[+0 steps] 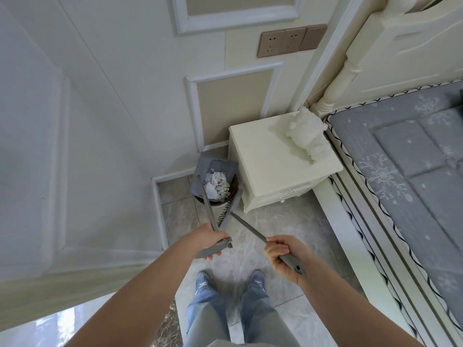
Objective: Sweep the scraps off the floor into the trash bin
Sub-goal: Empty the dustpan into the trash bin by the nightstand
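Fingers [213,256] of our left hand [211,240] are wrapping tight around the grey dustpan handle [208,209], and we are holding the dustpan [213,171] tipped over the trash bin [218,200], which is standing in the corner against the wall, just left of the cream nightstand [280,161]. White paper scraps [218,185] are lying in the pan, right above the bin's opening. A comb-like toothed edge [223,214] is showing just below the bin's rim. Right of the bin, we are gripping the grey broom handle [253,232] in our right hand [285,254], fingers closed fully around it, with the handle's end sticking out below the hand; the shaft is slanting up and left toward the bin, and the broom head [234,205] is sitting against the bin's right side. Nearer to us than the bin, our blue shoes [203,283] are standing on the pale marble floor [270,221]. On the nightstand, a white plush toy [307,132] is lying near the far right corner, and right of that the bed [406,156] with its grey snowflake cover is running along the frame's edge.
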Demonstrator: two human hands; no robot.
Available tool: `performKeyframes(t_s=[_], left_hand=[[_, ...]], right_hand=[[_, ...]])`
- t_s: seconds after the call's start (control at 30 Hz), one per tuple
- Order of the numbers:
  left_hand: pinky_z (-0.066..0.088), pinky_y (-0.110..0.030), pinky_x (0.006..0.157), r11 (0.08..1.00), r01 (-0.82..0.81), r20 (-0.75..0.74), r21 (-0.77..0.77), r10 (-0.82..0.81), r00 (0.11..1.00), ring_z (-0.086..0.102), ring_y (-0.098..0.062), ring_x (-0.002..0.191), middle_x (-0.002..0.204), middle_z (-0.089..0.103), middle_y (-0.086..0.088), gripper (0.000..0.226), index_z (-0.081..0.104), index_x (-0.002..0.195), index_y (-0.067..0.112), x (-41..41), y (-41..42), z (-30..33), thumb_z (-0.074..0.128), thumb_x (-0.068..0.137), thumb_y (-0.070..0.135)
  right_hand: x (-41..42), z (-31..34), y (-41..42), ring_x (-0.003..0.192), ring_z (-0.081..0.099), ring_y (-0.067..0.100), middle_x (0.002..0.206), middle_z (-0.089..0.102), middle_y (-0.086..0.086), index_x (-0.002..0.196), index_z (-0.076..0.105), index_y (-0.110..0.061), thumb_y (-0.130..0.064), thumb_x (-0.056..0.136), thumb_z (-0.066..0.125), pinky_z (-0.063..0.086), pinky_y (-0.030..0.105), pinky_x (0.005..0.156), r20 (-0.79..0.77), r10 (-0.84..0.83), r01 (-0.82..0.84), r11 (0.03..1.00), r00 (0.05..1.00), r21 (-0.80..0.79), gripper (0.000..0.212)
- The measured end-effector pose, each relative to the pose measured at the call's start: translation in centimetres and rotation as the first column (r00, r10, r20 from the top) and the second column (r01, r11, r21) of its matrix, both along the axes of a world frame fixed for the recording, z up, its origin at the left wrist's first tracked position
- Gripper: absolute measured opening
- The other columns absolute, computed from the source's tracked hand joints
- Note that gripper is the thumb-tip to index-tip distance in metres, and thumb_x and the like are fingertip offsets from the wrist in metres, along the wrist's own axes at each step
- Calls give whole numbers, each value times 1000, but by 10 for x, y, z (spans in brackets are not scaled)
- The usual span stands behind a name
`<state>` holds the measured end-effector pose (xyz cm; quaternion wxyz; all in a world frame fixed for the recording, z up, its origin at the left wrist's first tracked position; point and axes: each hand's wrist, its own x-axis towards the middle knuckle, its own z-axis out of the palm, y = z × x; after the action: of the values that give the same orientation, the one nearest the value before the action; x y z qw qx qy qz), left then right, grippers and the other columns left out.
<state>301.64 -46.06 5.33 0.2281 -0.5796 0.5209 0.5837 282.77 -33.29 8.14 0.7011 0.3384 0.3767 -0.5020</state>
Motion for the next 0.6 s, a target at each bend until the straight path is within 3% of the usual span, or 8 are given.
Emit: performKeyframes(t_s=[0.07,0.17,0.23,0.3,0.4,0.47,0.53,0.6], left_hand=[[50,-21,48,993,-14,28,120,11,1000,62,-15,48,76,70,-7,34,67,101,5,-1,-3,-8,55,96,36],[56,-27,59,943,-205,38,263,202,979,70,-20,61,78,74,-14,27,66,100,-6,-1,0,-27,51,98,17],[59,-34,73,908,-304,5,289,316,949,71,-27,73,83,74,-19,27,61,102,-11,-3,5,-36,48,100,12],[56,-39,78,902,-359,0,240,369,929,69,-33,78,90,72,-25,23,53,104,-11,-5,12,-49,45,101,10],[55,-36,74,920,-381,69,94,376,924,70,-31,75,98,73,-22,21,56,103,-7,-1,22,-59,41,100,9],[59,-29,70,954,-296,112,-48,299,948,73,-23,77,93,73,-11,24,63,110,4,9,30,-57,44,101,16],[56,-27,51,950,-265,120,-167,286,951,70,-21,63,83,67,-10,26,56,122,8,15,41,-59,45,99,16],[58,-32,56,947,-223,203,-229,271,941,70,-24,71,95,68,-12,42,43,137,1,18,48,-65,44,98,14]], right_hand=[[2,-2,1,31,33,5,55,32,-2,79,34,-15,12,81,50,32,12,29,-6,22,-22,1000,1000,2,31],[5,-2,3,31,35,6,54,33,-1,79,36,-13,26,44,74,34,14,29,5,41,-41,997,999,-63,65],[5,-1,5,31,34,6,53,33,-2,80,35,-13,23,55,70,34,14,28,-14,70,-71,996,997,-45,56],[5,0,8,31,34,5,54,32,-2,80,34,-14,14,79,53,33,12,28,-37,95,-95,995,995,0,34],[4,0,13,31,33,4,54,31,-3,79,35,-15,10,85,49,32,12,28,-28,112,-112,994,993,13,29],[4,0,16,31,33,5,55,31,-3,79,35,-15,12,79,55,32,13,28,-33,118,-118,993,992,16,33],[3,-2,20,31,33,6,58,30,-3,78,36,-14,21,57,72,33,15,27,-21,93,-93,996,995,-15,55],[3,-4,24,32,33,6,60,29,-3,78,35,-15,24,39,80,33,15,27,2,93,-93,995,996,-43,71]])
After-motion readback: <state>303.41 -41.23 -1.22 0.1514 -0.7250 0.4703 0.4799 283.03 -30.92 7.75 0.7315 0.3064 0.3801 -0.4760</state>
